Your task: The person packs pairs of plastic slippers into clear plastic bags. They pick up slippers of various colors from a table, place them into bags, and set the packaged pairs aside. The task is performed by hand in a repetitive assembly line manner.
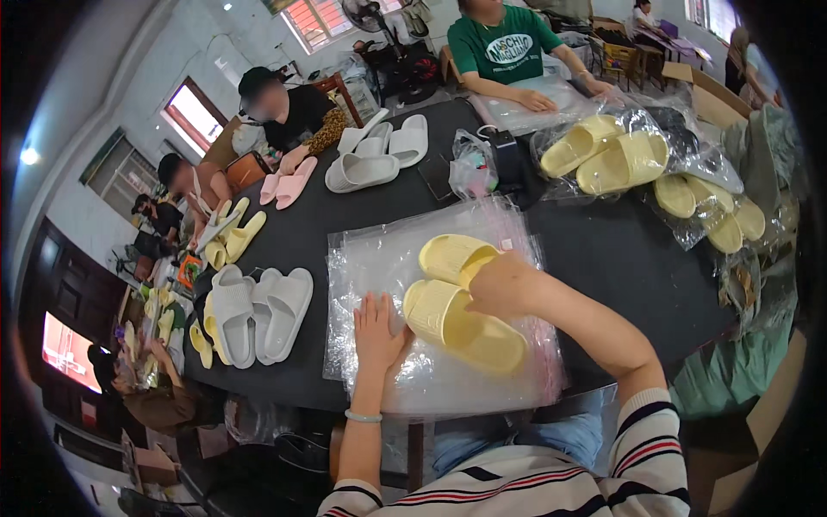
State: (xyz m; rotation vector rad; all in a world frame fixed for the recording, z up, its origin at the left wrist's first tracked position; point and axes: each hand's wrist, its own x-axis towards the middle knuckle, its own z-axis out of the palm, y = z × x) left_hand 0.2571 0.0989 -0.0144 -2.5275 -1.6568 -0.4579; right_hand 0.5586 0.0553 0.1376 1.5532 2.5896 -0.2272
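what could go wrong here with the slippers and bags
The right hand grips the pair of yellow slippers where they meet, so one might slip loose. The clear bags lie in an uneven stack under the left hand and could slide or crease. The grey slippers sit near the table edge, so a bump might knock one off.

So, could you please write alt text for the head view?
A person's right hand grasps a pair of pale yellow slide sandals over a stack of clear plastic bags, the left hand resting open on the bags. Around them on a black table lie grey slides, pink slides and bagged yellow slides; other people are nearby.
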